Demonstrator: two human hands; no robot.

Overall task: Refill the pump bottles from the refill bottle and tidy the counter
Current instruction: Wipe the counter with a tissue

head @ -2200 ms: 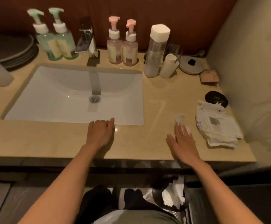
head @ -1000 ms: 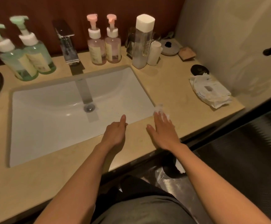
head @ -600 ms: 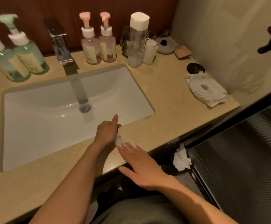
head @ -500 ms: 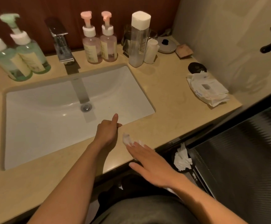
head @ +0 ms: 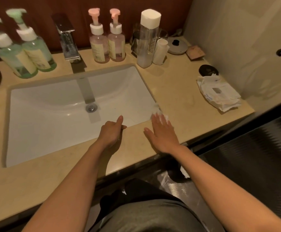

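Note:
My right hand [head: 163, 131] lies flat with straight fingers on the beige counter [head: 178, 91], pressing a small white tissue [head: 159, 113] at the sink's front right corner. My left hand [head: 112, 131] rests on the sink's front edge, fingers curled loosely, forefinger pointing over the basin, holding nothing. At the back stand two green pump bottles [head: 22, 52], two pink pump bottles [head: 107, 42] and a tall clear refill bottle [head: 147, 41] with a white cap.
The white sink [head: 56, 114] and chrome faucet [head: 67, 39] fill the left. A small white tube [head: 159, 51], round lid [head: 177, 46], black disc [head: 207, 70] and a crumpled white wipes pack [head: 220, 94] sit at the right. A bin with tissue [head: 181, 173] stands below.
My right hand slid the tissue leftward and back toward the counter's front edge beside my left hand, then forward again to the sink's corner. My left hand stayed on the sink edge.

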